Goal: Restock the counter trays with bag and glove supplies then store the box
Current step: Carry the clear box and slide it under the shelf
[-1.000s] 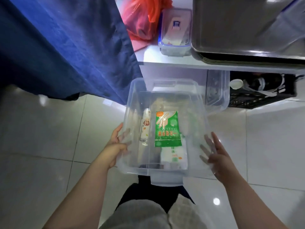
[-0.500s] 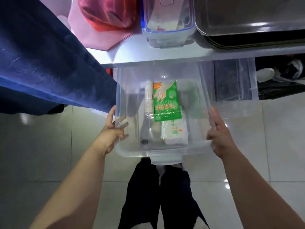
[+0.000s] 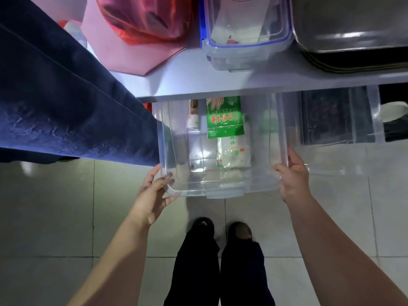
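Box (image 3: pixel 220 186) flanked — cloth (image 3: pixel 66 102), bin (image 3: pixel 331 151)

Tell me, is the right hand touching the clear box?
Touching. The head view shows the right hand gripping the rim of the clear box, fingers curled over its edge.

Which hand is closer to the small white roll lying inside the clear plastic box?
Left. The left hand grips the near-left corner of the clear plastic box, on the small white roll's side. The right hand holds the opposite wall, beyond the green glove packet.
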Available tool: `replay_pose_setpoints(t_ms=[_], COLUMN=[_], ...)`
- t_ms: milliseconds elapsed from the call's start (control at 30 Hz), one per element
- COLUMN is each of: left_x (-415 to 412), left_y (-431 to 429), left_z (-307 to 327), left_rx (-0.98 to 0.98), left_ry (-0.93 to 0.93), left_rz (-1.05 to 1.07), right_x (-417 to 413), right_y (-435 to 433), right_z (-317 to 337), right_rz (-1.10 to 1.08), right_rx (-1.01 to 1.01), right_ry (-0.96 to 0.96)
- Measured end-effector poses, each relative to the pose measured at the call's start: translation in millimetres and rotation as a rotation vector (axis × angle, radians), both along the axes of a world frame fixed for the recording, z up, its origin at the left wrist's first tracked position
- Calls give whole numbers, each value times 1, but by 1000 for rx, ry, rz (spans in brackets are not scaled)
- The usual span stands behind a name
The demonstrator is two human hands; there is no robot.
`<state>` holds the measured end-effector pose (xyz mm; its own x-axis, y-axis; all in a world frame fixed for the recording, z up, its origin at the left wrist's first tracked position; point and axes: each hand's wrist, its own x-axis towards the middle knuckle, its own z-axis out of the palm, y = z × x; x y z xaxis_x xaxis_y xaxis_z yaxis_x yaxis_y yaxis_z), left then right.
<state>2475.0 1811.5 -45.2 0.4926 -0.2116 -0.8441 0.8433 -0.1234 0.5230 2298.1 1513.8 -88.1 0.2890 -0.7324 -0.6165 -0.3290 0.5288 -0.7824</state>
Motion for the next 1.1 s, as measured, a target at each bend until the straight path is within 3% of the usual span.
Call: replay_pose_setpoints(t_ms=[133,233,533,733,833,967,1100], left_x=[-1,8,15,-2,-23,-64,-111], left_y=[-7,-12,-30,-64,-109,-195,-279], left_z=[3,3,12,66,102,138,147], left_rx=[23,24,158,367,321,148,-45], left_ry=[-5,-43,-192,-459,-524,-374,-79], left_rz=[53,53,67,-145,-324,-409,-441], right_x=[-14,-15,-5,-54,-88,-132,-165], right_y=[23,30,30,20,6,-23,-48], right_z=[-2,-6,22,84,98,94,68], right_rz=[-103,-108,-122,-330,-438,-624,-617], right_rx=[193,345,356,443,497,631,690], right_ry=[96,-27,-34,-148,-195,-276,-345])
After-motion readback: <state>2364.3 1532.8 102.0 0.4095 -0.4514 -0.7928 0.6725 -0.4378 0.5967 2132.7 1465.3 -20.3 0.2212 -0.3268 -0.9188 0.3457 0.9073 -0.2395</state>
